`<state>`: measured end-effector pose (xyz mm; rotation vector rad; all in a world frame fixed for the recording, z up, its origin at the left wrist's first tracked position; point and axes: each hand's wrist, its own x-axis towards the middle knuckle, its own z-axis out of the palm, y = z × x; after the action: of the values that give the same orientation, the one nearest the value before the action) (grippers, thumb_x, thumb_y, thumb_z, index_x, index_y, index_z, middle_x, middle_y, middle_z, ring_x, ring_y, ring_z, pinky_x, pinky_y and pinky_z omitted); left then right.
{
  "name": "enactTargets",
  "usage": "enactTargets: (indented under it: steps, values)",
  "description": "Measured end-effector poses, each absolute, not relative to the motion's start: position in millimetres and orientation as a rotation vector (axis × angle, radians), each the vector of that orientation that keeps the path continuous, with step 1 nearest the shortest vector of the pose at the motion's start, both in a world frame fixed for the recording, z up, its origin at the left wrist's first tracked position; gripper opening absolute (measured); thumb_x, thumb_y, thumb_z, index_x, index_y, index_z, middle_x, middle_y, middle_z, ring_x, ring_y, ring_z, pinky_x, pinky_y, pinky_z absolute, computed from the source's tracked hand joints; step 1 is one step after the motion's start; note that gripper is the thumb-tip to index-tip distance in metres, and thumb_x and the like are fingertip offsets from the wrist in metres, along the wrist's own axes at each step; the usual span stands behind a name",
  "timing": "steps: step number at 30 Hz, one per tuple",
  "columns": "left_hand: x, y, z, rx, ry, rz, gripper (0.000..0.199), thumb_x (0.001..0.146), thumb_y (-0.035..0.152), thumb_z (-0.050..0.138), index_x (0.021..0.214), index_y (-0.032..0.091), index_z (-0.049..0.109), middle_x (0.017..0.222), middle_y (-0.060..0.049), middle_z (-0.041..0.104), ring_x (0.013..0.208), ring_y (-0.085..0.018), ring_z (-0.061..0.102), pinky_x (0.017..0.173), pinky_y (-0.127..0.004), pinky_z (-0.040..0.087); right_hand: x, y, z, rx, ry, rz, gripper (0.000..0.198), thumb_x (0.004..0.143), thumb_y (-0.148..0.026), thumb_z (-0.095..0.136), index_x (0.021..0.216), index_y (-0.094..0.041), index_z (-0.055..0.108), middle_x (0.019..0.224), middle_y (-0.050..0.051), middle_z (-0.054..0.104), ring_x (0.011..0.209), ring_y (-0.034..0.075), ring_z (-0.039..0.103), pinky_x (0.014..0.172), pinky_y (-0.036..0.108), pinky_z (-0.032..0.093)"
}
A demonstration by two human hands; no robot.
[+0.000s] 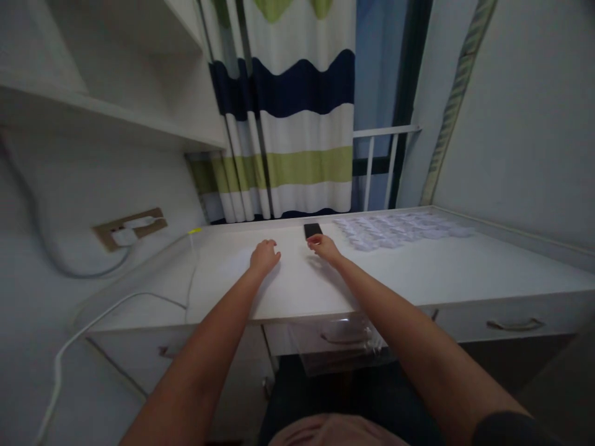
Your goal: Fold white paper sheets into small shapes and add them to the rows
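Note:
My left hand (264,255) hovers over or rests on the white desk (288,291), with its thumb apart from the fingers and nothing seen in it. My right hand (326,249) is bent inward, its thumb and fingertips close together in a pinch. Whatever that pinch may hold is too small to make out. Just behind the right fingers lies a black phone-like slab (312,230), partly covered by them. To the right, several small whitish translucent pieces (395,229) lie in rows on the desk.
A clear plastic bag (334,353) hangs at the desk's front edge, before a drawer handle. A white cable (134,296) crosses the left end from plugs in a wall socket (130,230). A shelf (116,124) juts out at upper left. A striped curtain (307,133) hangs behind.

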<state>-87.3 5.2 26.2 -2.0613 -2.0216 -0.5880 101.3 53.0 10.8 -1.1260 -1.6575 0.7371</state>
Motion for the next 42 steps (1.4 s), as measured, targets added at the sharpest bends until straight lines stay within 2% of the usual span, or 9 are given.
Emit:
enactTargets:
  steps: [4, 11, 18, 24, 27, 31, 34, 39, 42]
  values:
    - [-143, -4, 8, -1.924, -2.263, -0.431, 0.043, 0.078, 0.04, 0.045, 0.107, 0.01, 0.056, 0.108, -0.019, 0.058, 0.1, -0.029, 0.053, 0.081, -0.036, 0.042, 52, 45, -2, -1.118, -1.835, 0.689, 0.011, 0.069, -0.012, 0.06, 0.077, -0.018, 0.063, 0.08, 0.003, 0.066, 0.072, 0.012, 0.059, 0.074, 0.027, 0.046]
    - [-145, 0, 1, -1.956, -2.23, -0.611, 0.025, 0.08, 0.025, 0.042, 0.087, 0.015, 0.064, 0.092, -0.016, 0.065, 0.091, -0.024, 0.059, 0.08, -0.034, 0.041, 38, 37, -21, -1.109, -1.972, 0.61, 0.014, 0.071, -0.014, 0.058, 0.083, -0.018, 0.062, 0.082, 0.003, 0.065, 0.076, 0.014, 0.058, 0.077, 0.028, 0.045]
    - [-100, 18, 20, -1.918, -2.133, -1.923, 0.024, 0.08, 0.026, 0.041, 0.083, 0.012, 0.06, 0.084, -0.007, 0.066, 0.077, -0.016, 0.059, 0.067, -0.025, 0.044, 58, 31, 1, -1.097, -1.512, 1.137, 0.018, 0.078, -0.031, 0.052, 0.089, -0.017, 0.057, 0.093, 0.007, 0.063, 0.083, 0.015, 0.06, 0.07, 0.027, 0.048]
    - [-49, 31, 20, -1.975, -1.924, -2.334, 0.02, 0.076, 0.028, 0.044, 0.076, 0.013, 0.058, 0.079, -0.005, 0.063, 0.074, -0.015, 0.057, 0.065, -0.024, 0.044, 104, 22, 24, -1.082, -1.279, 1.271, 0.04, 0.068, -0.03, 0.065, 0.104, -0.021, 0.05, 0.109, 0.009, 0.059, 0.093, 0.018, 0.06, 0.069, 0.026, 0.048]
    - [-29, 37, 18, -1.994, -1.904, -2.426, 0.02, 0.076, 0.029, 0.044, 0.076, 0.014, 0.057, 0.076, -0.004, 0.063, 0.072, -0.014, 0.056, 0.063, -0.023, 0.044, 130, 24, 25, -1.065, -1.296, 1.225, 0.032, 0.066, -0.028, 0.065, 0.095, -0.02, 0.054, 0.1, 0.007, 0.063, 0.086, 0.016, 0.061, 0.066, 0.025, 0.048]
    - [-11, 39, 15, -2.082, -1.854, -2.527, 0.023, 0.076, 0.033, 0.046, 0.077, 0.014, 0.057, 0.073, -0.003, 0.063, 0.068, -0.014, 0.057, 0.063, -0.024, 0.044, 155, 29, 19, -1.018, -1.337, 1.229, 0.011, 0.063, -0.021, 0.065, 0.069, -0.016, 0.056, 0.069, 0.001, 0.063, 0.063, 0.011, 0.059, 0.061, 0.022, 0.047]
    - [-5, 35, 8, -2.337, -1.911, -2.445, 0.023, 0.071, 0.034, 0.056, 0.077, 0.012, 0.059, 0.071, -0.004, 0.064, 0.064, -0.015, 0.056, 0.059, -0.025, 0.043, 162, 30, 13, -1.024, -1.316, 1.212, 0.015, 0.06, -0.021, 0.067, 0.06, -0.015, 0.053, 0.059, -0.001, 0.059, 0.056, 0.01, 0.056, 0.056, 0.021, 0.046]
    - [-3, 26, -4, -2.625, -1.915, -2.307, 0.022, 0.064, 0.03, 0.064, 0.075, 0.011, 0.061, 0.072, -0.005, 0.065, 0.061, -0.015, 0.056, 0.054, -0.024, 0.041, 165, 32, 5, -0.973, -1.243, 1.078, 0.02, 0.058, -0.027, 0.068, 0.072, -0.016, 0.058, 0.064, -0.002, 0.06, 0.056, 0.009, 0.055, 0.051, 0.019, 0.044]
    - [-4, 22, -5, -2.695, -1.885, -2.305, 0.024, 0.064, 0.03, 0.064, 0.077, 0.01, 0.062, 0.072, -0.006, 0.065, 0.059, -0.014, 0.055, 0.052, -0.023, 0.04, 169, 35, 5, -0.982, -1.254, 0.971, 0.024, 0.056, -0.034, 0.07, 0.059, -0.015, 0.055, 0.053, -0.003, 0.055, 0.051, 0.009, 0.051, 0.051, 0.019, 0.044]
